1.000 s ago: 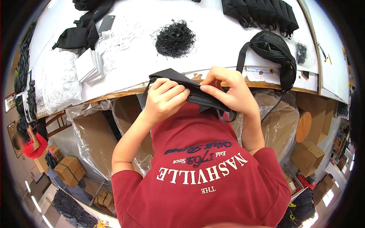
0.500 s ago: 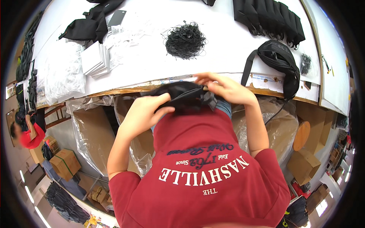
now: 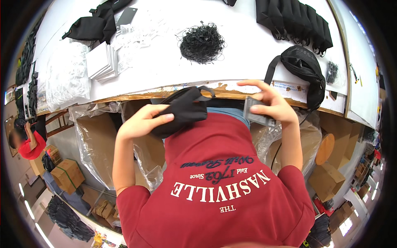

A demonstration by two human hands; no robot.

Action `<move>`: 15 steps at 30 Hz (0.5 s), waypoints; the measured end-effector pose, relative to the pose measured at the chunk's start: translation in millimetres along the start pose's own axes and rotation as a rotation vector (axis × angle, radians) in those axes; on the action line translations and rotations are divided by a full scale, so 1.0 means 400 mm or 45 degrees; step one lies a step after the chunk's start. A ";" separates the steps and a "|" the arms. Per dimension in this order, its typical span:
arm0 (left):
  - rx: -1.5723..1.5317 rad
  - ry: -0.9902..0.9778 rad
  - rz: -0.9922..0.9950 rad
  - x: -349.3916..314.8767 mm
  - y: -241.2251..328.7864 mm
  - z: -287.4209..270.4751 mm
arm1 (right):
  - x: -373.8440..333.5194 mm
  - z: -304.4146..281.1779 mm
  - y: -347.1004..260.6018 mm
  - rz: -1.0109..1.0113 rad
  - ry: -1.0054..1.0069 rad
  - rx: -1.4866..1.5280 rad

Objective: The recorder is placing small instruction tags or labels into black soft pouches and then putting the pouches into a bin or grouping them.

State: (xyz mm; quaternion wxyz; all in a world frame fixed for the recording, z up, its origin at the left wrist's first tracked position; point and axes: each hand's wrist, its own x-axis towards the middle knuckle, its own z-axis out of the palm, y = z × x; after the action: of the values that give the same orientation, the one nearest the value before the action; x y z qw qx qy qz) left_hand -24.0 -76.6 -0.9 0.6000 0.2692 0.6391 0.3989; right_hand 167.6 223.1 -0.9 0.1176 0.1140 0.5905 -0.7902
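Note:
My left hand [image 3: 142,120] grips a small black fabric bag [image 3: 185,110] by its left side, thumb on top, just off the table's front edge. A strap loop stands up at the bag's upper right. My right hand [image 3: 273,105], apart from the bag, pinches a small flat grey piece [image 3: 249,110] between thumb and fingers, one finger stretched out. It looks like a tag or packet; its exact kind is unclear. Beyond my hands, a tangled heap of thin black cords [image 3: 202,43] lies on the white table [image 3: 165,74].
At the table's right lie a black waist bag [image 3: 302,66] and a row of black bags [image 3: 293,20]. To the left are a stack of white cards [image 3: 101,62], clear plastic bags [image 3: 68,78] and more black bags [image 3: 93,28]. Plastic-lined cartons [image 3: 101,140] stand below the edge.
My right hand has moved right, away from the bag, taking the grey piece with it. The bag has shifted slightly left and tilted in my left hand.

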 end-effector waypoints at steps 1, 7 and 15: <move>-0.108 -0.015 -0.094 -0.006 0.022 -0.011 | -0.022 -0.014 -0.015 0.071 -0.007 0.255; 0.038 -0.332 -0.091 -0.032 0.053 0.049 | 0.008 0.037 0.038 -0.410 0.009 1.106; 0.184 -0.310 0.140 -0.021 0.021 0.098 | 0.167 0.107 0.049 -0.300 0.753 1.104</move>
State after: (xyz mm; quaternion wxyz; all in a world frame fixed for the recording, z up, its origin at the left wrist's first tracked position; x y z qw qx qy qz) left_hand 14.6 -71.5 12.0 0.6293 0.3927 0.5731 0.3483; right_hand 108.9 173.1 -28.2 -0.2011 0.3030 0.2267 -0.9035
